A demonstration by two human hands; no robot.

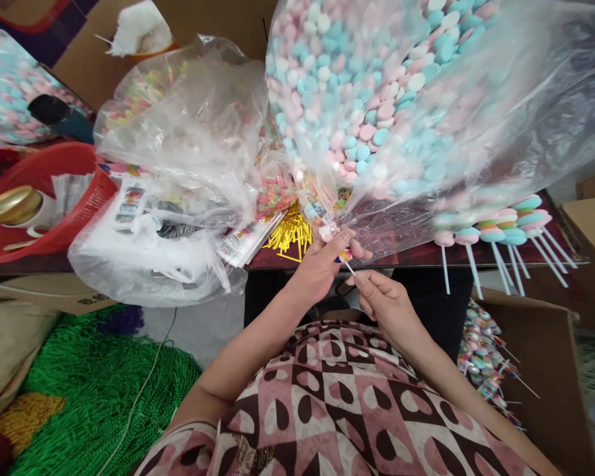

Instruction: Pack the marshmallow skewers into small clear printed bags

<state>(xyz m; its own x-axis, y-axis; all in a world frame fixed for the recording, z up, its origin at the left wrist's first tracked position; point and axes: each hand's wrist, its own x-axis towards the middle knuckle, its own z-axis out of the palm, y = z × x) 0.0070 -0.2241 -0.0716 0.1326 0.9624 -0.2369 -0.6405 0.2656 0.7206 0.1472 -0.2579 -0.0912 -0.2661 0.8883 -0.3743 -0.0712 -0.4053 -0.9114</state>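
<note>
My left hand grips the head of a small lollipop just below the table edge, fingers closed around its wrapper. My right hand pinches the lollipop's white stick between thumb and fingers. The two hands touch over my lap, which is covered by a pink and brown patterned cloth. Right above the hands lie a small printed wrapper and a pile of gold twist ties.
A big clear bag of pink, blue and white candies fills the table's back. Bare lollipops on white sticks hang over the right edge. A carton with wrapped lollipops stands at right, a red basket at left, green netting below.
</note>
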